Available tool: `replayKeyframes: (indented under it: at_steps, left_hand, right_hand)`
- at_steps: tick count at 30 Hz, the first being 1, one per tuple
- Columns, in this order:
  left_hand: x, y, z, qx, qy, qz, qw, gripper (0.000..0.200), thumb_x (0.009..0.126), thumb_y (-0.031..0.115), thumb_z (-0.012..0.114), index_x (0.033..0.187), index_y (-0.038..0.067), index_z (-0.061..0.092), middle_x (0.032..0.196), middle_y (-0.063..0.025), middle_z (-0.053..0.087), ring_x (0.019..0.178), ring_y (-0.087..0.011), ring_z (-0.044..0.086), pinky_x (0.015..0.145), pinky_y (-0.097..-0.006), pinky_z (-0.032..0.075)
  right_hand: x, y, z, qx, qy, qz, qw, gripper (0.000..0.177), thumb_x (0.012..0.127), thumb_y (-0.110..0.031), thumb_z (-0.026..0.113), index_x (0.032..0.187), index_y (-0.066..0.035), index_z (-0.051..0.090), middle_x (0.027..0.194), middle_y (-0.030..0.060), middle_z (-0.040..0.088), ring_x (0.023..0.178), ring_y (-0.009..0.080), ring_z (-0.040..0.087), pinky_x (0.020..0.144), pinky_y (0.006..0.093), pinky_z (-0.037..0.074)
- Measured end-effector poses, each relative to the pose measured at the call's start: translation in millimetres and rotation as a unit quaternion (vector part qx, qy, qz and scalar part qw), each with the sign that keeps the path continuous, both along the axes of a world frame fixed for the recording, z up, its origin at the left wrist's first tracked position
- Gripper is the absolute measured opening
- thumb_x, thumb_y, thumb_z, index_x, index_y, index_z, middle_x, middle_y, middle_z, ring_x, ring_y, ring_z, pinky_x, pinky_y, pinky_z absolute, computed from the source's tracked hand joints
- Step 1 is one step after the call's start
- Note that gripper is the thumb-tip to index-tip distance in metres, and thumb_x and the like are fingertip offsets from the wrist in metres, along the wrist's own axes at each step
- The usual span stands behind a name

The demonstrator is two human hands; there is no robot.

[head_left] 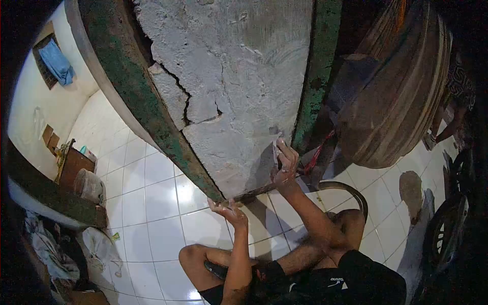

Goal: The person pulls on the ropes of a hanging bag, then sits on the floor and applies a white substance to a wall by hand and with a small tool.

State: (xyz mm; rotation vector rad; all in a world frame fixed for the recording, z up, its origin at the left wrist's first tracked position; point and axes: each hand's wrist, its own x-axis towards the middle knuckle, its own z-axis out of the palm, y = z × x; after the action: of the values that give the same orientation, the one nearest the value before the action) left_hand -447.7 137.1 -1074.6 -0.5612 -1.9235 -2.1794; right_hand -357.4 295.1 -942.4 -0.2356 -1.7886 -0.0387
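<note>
A rough, pale plaster wall [244,96] stands before me, with a jagged dark crack [184,96] on its left side. Green, worn frame posts border it on the left [147,101] and the right [316,76]. My right hand [286,168] is at the lower right of the plaster, its fingers bent around a thin whitish piece that I cannot make out. White residue coats those fingers. Down by the foot of the left post, my left hand [230,212] is turned palm up with thumb and fingers apart. Whitish smears show on it too.
White floor tiles [152,223] spread beneath my crossed legs. A large draped cloth [396,96] hangs at right, near another person's arm [450,129] and a wheel [450,229]. At left are a bucket [90,185] and piled cloths [53,249].
</note>
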Motion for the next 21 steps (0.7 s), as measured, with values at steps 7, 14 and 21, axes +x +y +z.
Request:
replayKeyframes:
  at_steps: [7,14,21]
  left_hand:
    - [-1.1,-3.1,-1.4,-0.031,0.033,0.015,0.999,0.088,0.085,0.045,0.063,0.142,-0.001,0.013,0.137,-0.0187,0.024,0.128,-0.0309,0.027,0.107,-0.0458,0.024]
    - [-0.8,-0.8,-3.9,0.001,0.004,0.0,1.0,0.092,0.085,0.05,0.062,0.142,-0.003,0.013,0.135,-0.0201,0.026,0.123,-0.0318,0.031,0.106,-0.0457,0.024]
    - [0.4,-0.6,-1.9,-0.033,0.016,0.03,0.999,0.095,0.082,0.05,0.065,0.142,-0.002,0.013,0.134,-0.0191,0.028,0.122,-0.0307,0.033,0.104,-0.0446,0.027]
  right_hand:
    - [-12.7,-7.2,-7.3,-0.011,0.042,-0.055,0.998,0.042,0.076,0.002,0.059,0.113,-0.003,0.041,0.126,0.024,0.05,0.106,0.0338,0.052,0.086,0.0459,0.039]
    - [-19.3,1.3,7.3,0.036,0.09,-0.066,0.993,0.036,0.078,-0.001,0.055,0.112,-0.005,0.042,0.114,0.0179,0.054,0.094,0.0293,0.05,0.079,0.0417,0.037]
    - [-22.7,23.4,16.7,0.064,0.118,-0.054,0.99,0.046,0.07,-0.017,0.066,0.112,-0.009,0.048,0.12,0.0097,0.054,0.095,0.0267,0.049,0.081,0.0439,0.036]
